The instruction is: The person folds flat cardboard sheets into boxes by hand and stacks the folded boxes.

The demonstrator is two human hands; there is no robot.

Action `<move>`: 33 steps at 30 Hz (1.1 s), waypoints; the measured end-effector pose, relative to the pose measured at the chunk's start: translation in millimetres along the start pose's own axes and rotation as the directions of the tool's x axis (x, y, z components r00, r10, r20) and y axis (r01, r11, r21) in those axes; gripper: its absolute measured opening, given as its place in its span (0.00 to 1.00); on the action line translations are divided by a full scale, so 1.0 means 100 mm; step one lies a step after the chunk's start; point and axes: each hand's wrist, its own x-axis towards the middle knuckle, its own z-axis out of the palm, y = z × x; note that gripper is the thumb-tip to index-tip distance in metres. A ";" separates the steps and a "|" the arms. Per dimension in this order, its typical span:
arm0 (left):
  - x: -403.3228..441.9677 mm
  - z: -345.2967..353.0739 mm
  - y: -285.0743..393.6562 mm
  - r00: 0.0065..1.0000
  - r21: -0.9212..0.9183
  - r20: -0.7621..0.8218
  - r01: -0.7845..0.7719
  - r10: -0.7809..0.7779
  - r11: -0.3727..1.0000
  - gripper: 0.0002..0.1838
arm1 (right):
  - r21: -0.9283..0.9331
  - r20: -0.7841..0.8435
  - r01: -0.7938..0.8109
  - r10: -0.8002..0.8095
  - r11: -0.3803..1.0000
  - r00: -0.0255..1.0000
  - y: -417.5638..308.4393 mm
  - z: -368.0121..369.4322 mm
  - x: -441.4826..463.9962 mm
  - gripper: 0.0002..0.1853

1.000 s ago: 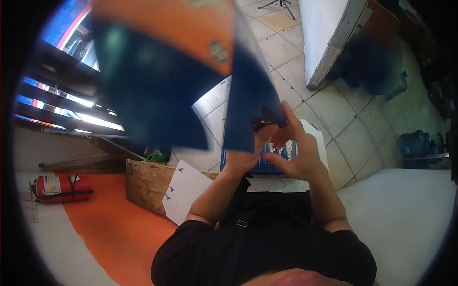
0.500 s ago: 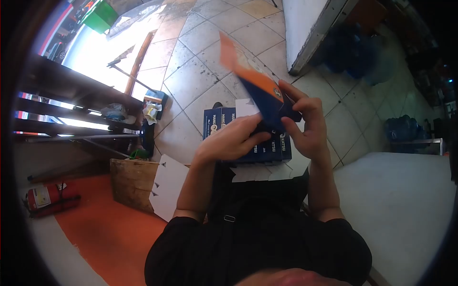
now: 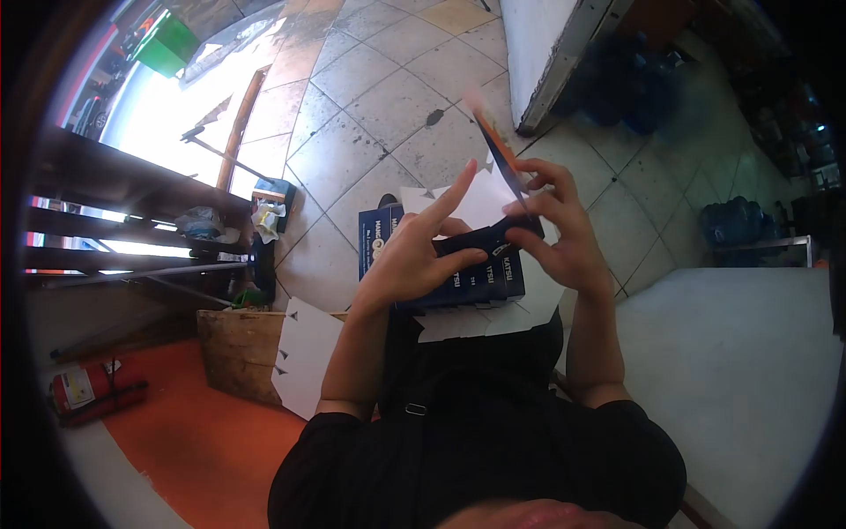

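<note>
A partly folded cardboard box (image 3: 476, 196), white inside with navy and orange printing outside, is held between my hands above my lap. My left hand (image 3: 407, 256) grips its near navy wall on the left, thumb in front and index finger stretched upward. At the right corner, my right hand (image 3: 568, 229) holds the box with thumb and curled fingers. Its lid panel stands tilted up, edge-on to me. Beneath it lies a stack of flat navy boxes (image 3: 509, 280) with white lettering, partly hidden by my hands.
A wooden crate (image 3: 233, 348) with a white cardboard sheet (image 3: 308, 357) leaning on it stands left. Nearby are a fire extinguisher (image 3: 92, 392) and a dark slatted rack (image 3: 132, 189). A white surface (image 3: 731, 361) is on the right, with blue water bottles (image 3: 736, 220) beyond it.
The box's printed lid has swung upward and right, so its white inside now shows. My left index finger has straightened, and my right fingers have shifted along the panel.
</note>
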 end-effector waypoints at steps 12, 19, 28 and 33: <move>0.17 -0.18 -0.25 0.715 0.236 -0.601 -0.269 0.358 0.934 0.51 | -0.148 -0.162 0.201 -0.224 0.968 0.961 -0.13 -0.15 -0.10 0.40; -0.03 -0.29 -0.27 0.944 -0.496 -0.328 -0.207 0.039 0.843 0.14 | 0.817 -0.270 0.008 0.370 0.577 0.889 0.12 -0.13 -0.14 0.49; 0.05 0.28 0.17 0.785 -0.511 -0.611 -0.293 -0.102 0.808 0.25 | 0.057 -0.273 0.113 -0.094 0.992 0.958 -0.26 0.51 0.09 0.46; 0.04 0.09 -0.02 0.836 -0.440 -0.531 -0.134 -0.137 0.888 0.21 | 0.244 -0.295 -0.014 0.088 0.970 0.951 -0.20 0.38 0.05 0.22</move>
